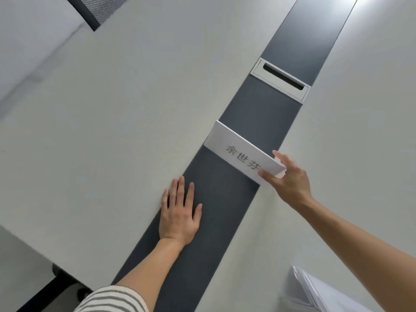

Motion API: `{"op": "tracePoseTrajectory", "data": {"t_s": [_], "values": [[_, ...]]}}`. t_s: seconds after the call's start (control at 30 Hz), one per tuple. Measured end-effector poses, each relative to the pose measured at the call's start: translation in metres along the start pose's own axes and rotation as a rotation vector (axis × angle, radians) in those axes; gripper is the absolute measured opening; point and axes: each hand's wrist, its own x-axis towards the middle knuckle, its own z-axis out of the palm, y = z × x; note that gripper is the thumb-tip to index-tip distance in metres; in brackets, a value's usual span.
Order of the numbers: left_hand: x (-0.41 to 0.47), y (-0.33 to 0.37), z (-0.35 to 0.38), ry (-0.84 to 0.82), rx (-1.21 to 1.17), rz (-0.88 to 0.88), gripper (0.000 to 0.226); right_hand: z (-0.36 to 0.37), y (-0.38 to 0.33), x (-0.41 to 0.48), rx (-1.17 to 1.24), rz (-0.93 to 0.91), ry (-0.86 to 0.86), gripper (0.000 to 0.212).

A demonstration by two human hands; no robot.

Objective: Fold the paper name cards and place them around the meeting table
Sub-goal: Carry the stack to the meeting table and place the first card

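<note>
A folded white name card [236, 149] with dark printed characters stands across the dark centre strip [216, 199] of the pale meeting table [112, 131]. My right hand [290, 181] pinches the card's right end between thumb and fingers. Flat on the table lies my left hand [180, 212], palm down with fingers spread, half on the dark strip and half on the pale top, below and left of the card. It holds nothing.
A stack of white paper sheets [319, 289] lies at the bottom right. A silver cable hatch [281, 79] sits in the dark strip beyond the card. A chair's mesh back [96, 10] shows at the top left, with the table's edge at the lower left.
</note>
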Motion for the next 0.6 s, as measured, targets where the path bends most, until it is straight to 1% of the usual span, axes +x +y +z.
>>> {"op": "tracePoseTrajectory", "data": {"t_s": [0.03, 0.1, 0.2, 0.27, 0.47, 0.53, 0.6], "values": [[0.0000, -0.0002, 0.0006, 0.003, -0.001, -0.002, 0.061, -0.0007, -0.0010, -0.0005, -0.035, -0.042, 0.029, 0.068], [0.0003, 0.0004, 0.0014, 0.014, -0.001, -0.003, 0.061, -0.0037, -0.0055, -0.0007, -0.092, -0.136, 0.061, 0.062], [-0.0008, 0.0008, 0.0025, 0.018, -0.001, -0.005, 0.060, -0.0029, -0.0098, 0.0014, -0.138, -0.223, 0.005, 0.046], [-0.0011, 0.0008, 0.0033, 0.028, 0.001, -0.009, 0.060, -0.0005, -0.0100, 0.0022, -0.137, -0.233, -0.007, 0.042], [-0.0017, 0.0015, 0.0024, 0.023, -0.004, -0.009, 0.060, -0.0001, -0.0077, 0.0036, -0.148, -0.245, -0.017, 0.043], [-0.0012, 0.0013, 0.0017, 0.010, 0.007, -0.014, 0.061, -0.0021, -0.0082, 0.0035, -0.164, -0.223, -0.054, 0.047], [-0.0007, 0.0005, 0.0008, -0.007, 0.021, -0.015, 0.062, -0.0077, -0.0086, 0.0002, -0.186, -0.180, -0.079, 0.056]]}}
